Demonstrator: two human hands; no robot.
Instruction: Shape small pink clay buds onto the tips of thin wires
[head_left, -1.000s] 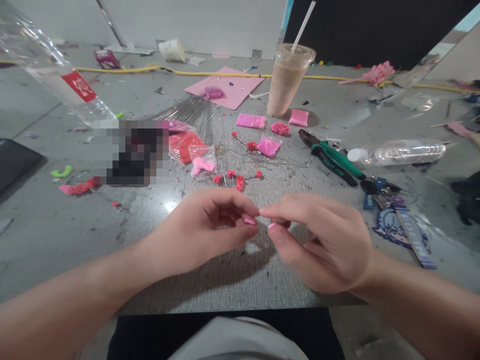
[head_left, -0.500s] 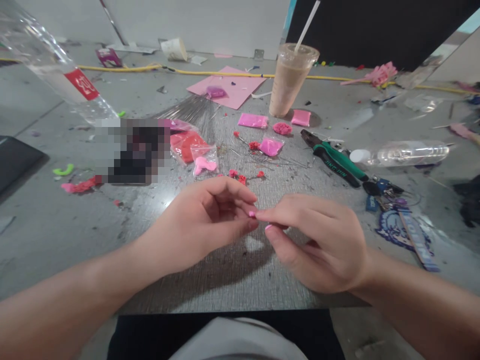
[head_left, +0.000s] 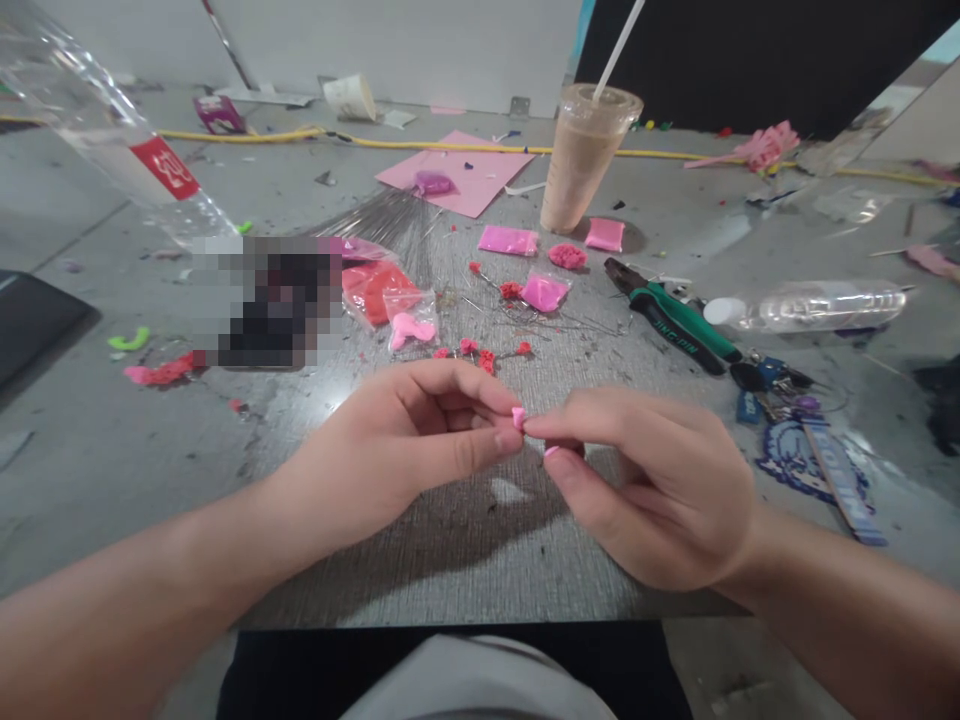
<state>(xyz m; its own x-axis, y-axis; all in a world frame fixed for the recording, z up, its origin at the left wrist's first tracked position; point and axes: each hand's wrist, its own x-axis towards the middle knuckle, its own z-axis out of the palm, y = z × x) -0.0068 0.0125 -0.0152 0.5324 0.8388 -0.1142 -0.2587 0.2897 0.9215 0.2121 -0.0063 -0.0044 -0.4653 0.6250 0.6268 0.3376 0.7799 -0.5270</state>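
Note:
Between the thumb and fingertips of my left hand (head_left: 420,420) is a small piece of pink modelling clay (head_left: 518,418). My right hand (head_left: 660,480) has its index fingertip against that piece. Its thumb sits lower, apart from the index finger, with a thin bit of pink clay (head_left: 552,451) on the tip. Just beyond my hands lie small red clay flowers (head_left: 486,360) on wires. Behind them are a clear bag of light pink clay (head_left: 411,325) and a bright pink clay packet (head_left: 545,291).
Green-handled pliers (head_left: 682,325) and a lying clear bottle (head_left: 817,303) are on the right, near keychains (head_left: 814,460). A drink cup with a straw (head_left: 589,160) stands at the back. A tilted water bottle (head_left: 112,140) is at left. Thin wires (head_left: 375,220) fan out behind the bags.
The pink piece at my left fingertips shows more and stands up higher. My right thumb has drawn away to the right, while the index finger stays at the piece.

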